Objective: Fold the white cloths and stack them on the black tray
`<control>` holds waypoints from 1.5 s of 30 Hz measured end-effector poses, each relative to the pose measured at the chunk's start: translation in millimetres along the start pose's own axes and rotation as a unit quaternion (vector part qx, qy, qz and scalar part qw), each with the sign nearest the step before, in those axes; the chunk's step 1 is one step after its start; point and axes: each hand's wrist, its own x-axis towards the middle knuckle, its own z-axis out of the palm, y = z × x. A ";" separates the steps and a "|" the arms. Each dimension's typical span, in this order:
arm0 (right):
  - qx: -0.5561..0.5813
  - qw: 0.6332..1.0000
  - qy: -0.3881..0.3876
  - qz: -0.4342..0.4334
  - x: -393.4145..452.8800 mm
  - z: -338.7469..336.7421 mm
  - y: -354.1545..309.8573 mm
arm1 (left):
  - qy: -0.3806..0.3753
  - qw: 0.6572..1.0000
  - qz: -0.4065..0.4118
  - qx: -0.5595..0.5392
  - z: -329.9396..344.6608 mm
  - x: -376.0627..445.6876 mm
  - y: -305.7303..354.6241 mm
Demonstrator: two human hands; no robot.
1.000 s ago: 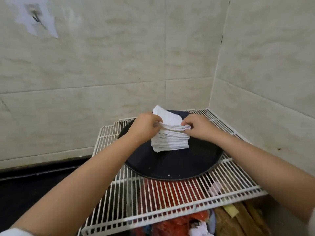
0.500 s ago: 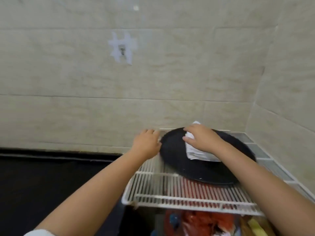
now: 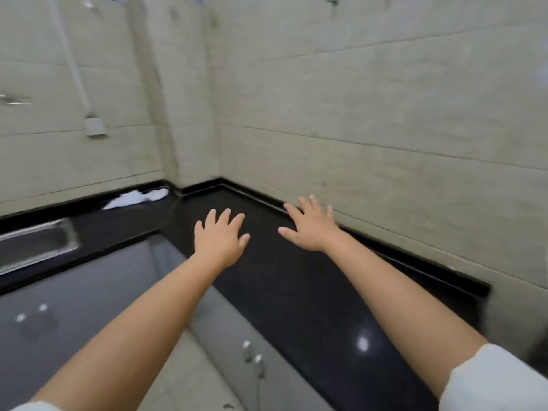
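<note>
Nearest, a white sleeve [image 3: 492,384] shows at the right arm. Both hands reach out over the black worktop [image 3: 296,292], fingers spread and holding nothing: the left hand [image 3: 219,240] near its front edge, the right hand [image 3: 310,228] by the back edge. Far off, white cloths [image 3: 135,198] lie crumpled near the worktop's inner corner, beyond a steel sink [image 3: 35,244].

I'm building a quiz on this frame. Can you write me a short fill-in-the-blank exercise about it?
1. Both hands, left hand and right hand, hold ____.
2. The countertop is ____ in colour.
3. The loose white cloth lies at the foot of the ____.

Missing words: nothing; black; wall
</note>
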 end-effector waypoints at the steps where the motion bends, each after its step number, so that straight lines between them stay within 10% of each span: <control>1: 0.004 1.000 -0.005 -0.025 17.1 8.2 -25.4 | -0.002 1.000 -0.028 0.002 1.9 0.3 -26.1; 17: 0.068 0.971 -0.037 -0.228 372.0 74.0 -308.6 | -0.013 0.970 -0.241 0.041 42.6 187.5 -364.9; 31: 0.032 0.981 -0.073 -0.178 666.9 158.7 -401.9 | -0.010 0.974 -0.226 0.019 121.8 422.6 -586.2; 45: -0.001 0.978 -0.168 -0.126 919.7 300.8 -500.3 | -0.162 0.972 -0.162 -0.060 275.1 633.8 -767.9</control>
